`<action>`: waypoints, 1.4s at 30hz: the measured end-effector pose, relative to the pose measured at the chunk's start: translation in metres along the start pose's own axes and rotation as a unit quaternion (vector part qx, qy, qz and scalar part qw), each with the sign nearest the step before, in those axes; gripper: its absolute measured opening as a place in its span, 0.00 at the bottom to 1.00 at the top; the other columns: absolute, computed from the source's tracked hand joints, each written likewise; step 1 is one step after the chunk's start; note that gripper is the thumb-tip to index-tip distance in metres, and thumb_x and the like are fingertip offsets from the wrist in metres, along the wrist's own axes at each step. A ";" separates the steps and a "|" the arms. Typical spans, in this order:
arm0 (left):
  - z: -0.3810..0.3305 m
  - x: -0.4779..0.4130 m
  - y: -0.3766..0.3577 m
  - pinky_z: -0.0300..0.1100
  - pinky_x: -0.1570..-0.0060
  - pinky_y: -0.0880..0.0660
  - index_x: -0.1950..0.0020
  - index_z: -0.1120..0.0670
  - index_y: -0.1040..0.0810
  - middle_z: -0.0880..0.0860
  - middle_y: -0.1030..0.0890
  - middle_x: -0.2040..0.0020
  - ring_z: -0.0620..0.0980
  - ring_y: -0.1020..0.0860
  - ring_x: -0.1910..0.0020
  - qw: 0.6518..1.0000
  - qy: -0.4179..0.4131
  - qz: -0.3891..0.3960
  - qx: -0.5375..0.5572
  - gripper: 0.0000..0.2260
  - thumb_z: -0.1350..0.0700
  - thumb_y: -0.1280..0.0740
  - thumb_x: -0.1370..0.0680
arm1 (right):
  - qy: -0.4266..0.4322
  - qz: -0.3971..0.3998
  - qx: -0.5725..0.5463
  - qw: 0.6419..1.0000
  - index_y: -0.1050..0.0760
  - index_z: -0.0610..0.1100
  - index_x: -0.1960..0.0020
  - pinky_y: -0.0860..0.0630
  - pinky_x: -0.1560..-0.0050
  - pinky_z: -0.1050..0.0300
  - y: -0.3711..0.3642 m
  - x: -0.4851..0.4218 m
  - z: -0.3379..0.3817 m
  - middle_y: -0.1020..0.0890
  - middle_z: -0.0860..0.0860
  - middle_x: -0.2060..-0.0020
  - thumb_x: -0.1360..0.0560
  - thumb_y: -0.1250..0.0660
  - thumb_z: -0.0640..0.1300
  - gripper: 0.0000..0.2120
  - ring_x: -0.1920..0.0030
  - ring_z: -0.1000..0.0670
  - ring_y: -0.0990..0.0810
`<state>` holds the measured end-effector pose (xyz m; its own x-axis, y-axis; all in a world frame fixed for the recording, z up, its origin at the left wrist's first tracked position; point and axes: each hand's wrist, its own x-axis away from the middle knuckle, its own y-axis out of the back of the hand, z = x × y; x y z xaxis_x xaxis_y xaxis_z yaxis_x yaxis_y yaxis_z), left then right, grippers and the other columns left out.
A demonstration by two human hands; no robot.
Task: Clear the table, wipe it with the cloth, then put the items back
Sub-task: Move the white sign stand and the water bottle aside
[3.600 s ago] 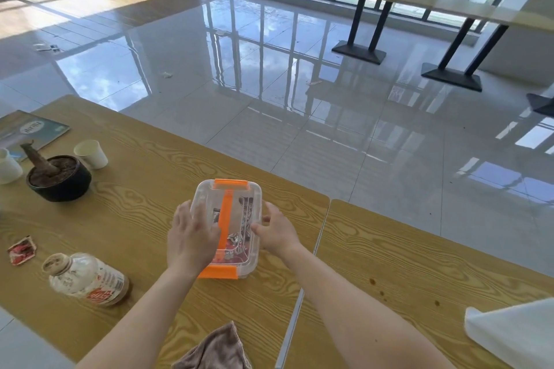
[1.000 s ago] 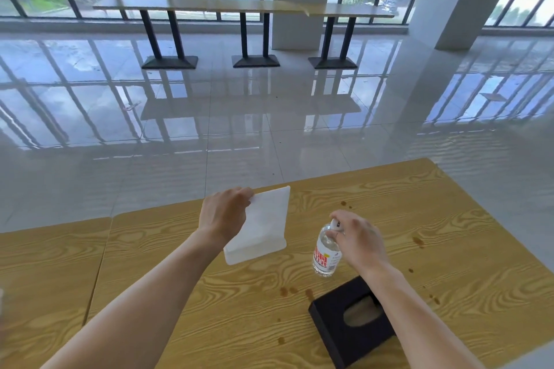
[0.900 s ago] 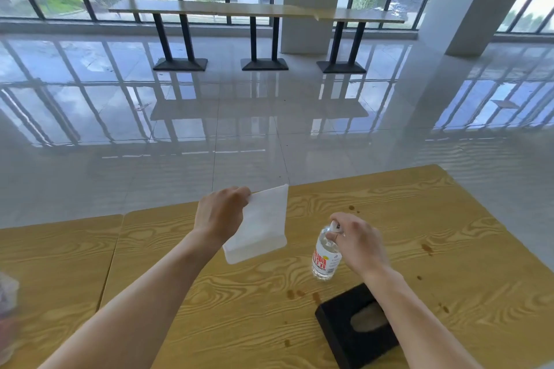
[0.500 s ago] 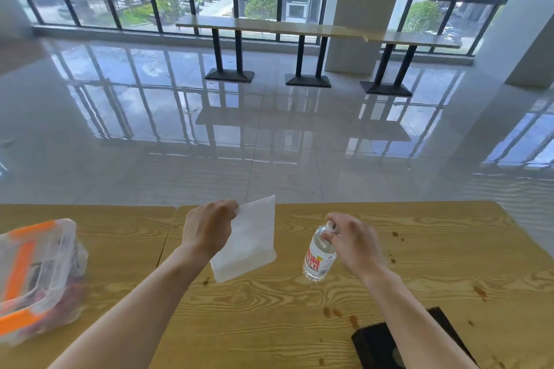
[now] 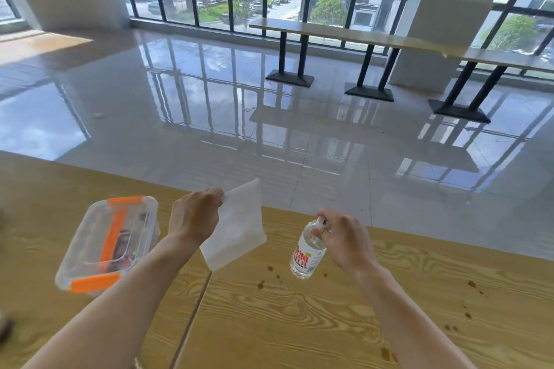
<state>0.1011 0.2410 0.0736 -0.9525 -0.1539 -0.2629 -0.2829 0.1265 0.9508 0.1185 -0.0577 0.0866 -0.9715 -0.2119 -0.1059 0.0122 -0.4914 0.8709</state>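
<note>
White and flat, the pouch (image 5: 236, 234) hung pinched in the left hand (image 5: 195, 216), just right of the orange-latched clear box (image 5: 111, 241) on the desk (image 5: 299, 323). Farther right of that box, the right hand (image 5: 344, 240) gripped a small bottle (image 5: 307, 252) by its cap. Clearing seemed underway. Next, I judged, both needed setting down near the box, away from the brown spots (image 5: 266, 277) awaiting wiping.

Two hands, left hand (image 5: 195, 217) and right hand (image 5: 349, 241), one white pouch (image 5: 239, 234), one small bottle (image 5: 307, 252), one clear lidded box (image 5: 99, 249), two joined wooden tables (image 5: 33, 219) (image 5: 329, 323).
</note>
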 end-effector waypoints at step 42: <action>0.244 -0.148 -0.052 0.44 0.69 0.33 0.61 0.53 0.27 0.53 0.21 0.63 0.60 0.23 0.68 0.999 0.027 -0.005 -0.042 0.10 0.68 0.34 0.27 | 0.122 0.118 -0.038 0.985 0.22 0.45 0.40 0.23 0.51 0.45 -0.195 -0.156 0.223 0.17 0.48 0.47 0.23 0.30 0.44 0.12 0.50 0.42 0.19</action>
<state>0.2288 0.4960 0.0231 -0.9414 -0.2079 -0.2655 -0.2799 0.0425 0.9591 0.2148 0.2602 0.0402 -0.8544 -0.5191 -0.0256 0.2571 -0.4649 0.8472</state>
